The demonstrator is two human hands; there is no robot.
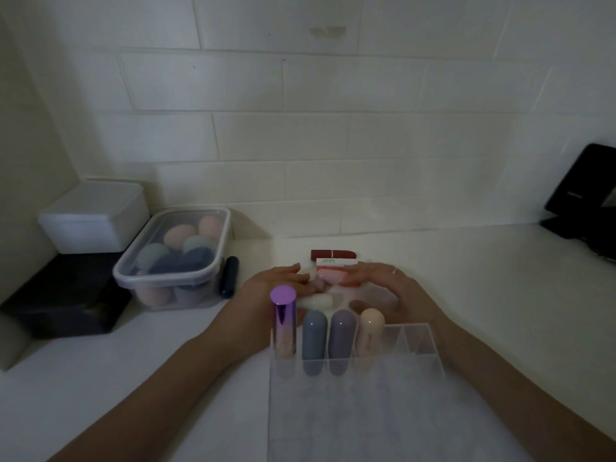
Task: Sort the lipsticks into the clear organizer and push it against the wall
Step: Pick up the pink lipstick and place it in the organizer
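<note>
The clear organizer (pixel 413 345) stands at the front centre of the white counter. Its left compartments hold a purple metallic lipstick (pixel 283 315), a blue-grey one (pixel 315 338), a lavender one (pixel 341 335) and a peach one (pixel 370 331), all upright. Behind it lie loose lipsticks: a dark red one (pixel 333 254), a white-labelled one (pixel 336 261), a pink one (pixel 330 278), a mauve one (pixel 316 285) and a white one (pixel 320 300). My left hand (pixel 276 285) reaches to the mauve one with fairly straight fingers. My right hand (pixel 383 281) arches over the pile, fingertips resting on the pink one.
A lidded clear tub of makeup sponges (pixel 173 258) stands at the left, with a dark blue tube (pixel 229 276) lying beside it. A white box (pixel 93 218) sits on a black box (pixel 66 295) in the corner. A black device (pixel 586 195) is at the right. The tiled wall (pixel 333 145) is behind.
</note>
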